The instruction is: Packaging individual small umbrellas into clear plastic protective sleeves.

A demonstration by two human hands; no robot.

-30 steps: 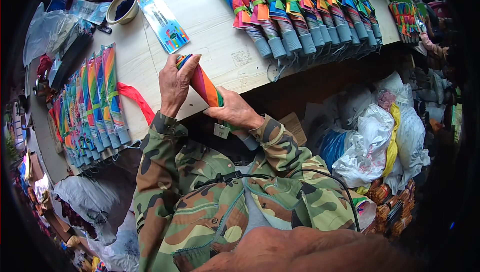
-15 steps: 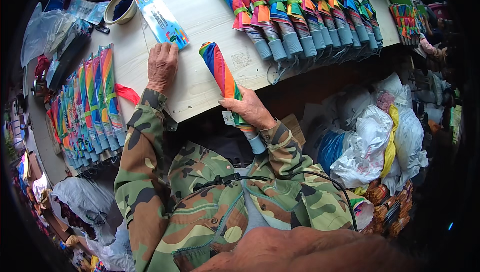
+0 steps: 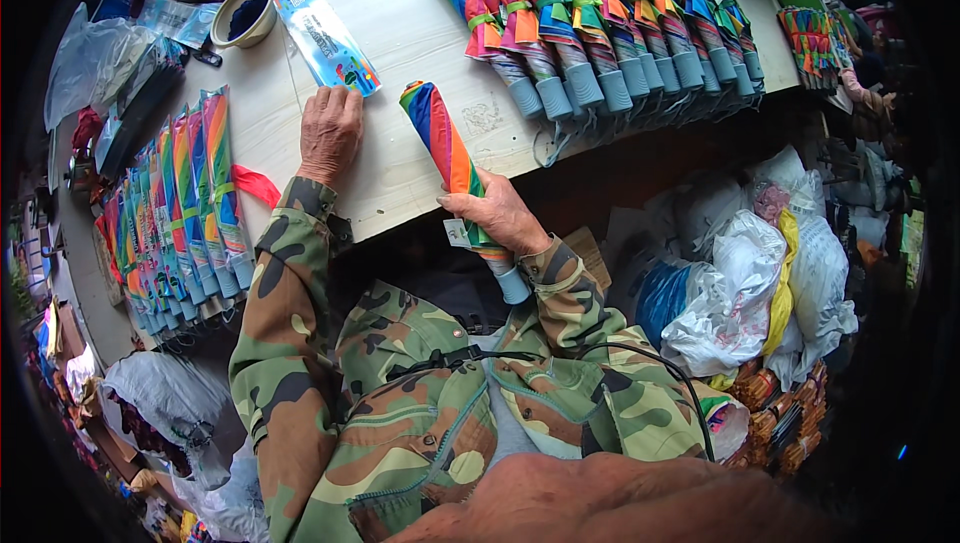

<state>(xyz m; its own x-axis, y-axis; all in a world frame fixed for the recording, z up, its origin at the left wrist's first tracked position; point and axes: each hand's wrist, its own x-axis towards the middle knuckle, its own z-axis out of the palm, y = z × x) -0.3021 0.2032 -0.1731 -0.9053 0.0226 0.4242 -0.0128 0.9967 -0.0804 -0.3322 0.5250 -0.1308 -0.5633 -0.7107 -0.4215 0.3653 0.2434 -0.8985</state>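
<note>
My right hand [image 3: 500, 213] is wrapped round a folded rainbow-striped umbrella [image 3: 445, 143], held at a tilt over the table's front edge. Its grey-blue handle [image 3: 513, 286] points down toward my jacket, and a small white tag [image 3: 457, 233] hangs beside my thumb. On the table my left hand [image 3: 332, 128] rests with curled fingers at the near end of a blue printed plastic sleeve [image 3: 325, 31]. Those fingertips press on the sleeve's edge; their undersides are hidden. The sleeve lies flat, slanting away to the far left.
Several folded rainbow umbrellas [image 3: 600, 23] lie in a row at the far right of the table [image 3: 410, 43]. More umbrellas in clear sleeves [image 3: 180, 193] lie at the left. A cream bowl [image 3: 243, 15] stands behind them. White plastic bags [image 3: 735, 278] are piled at the right below the table.
My left hand has shifted very slightly to the right at the sleeve's edge. The umbrella in my right hand is nearly still.
</note>
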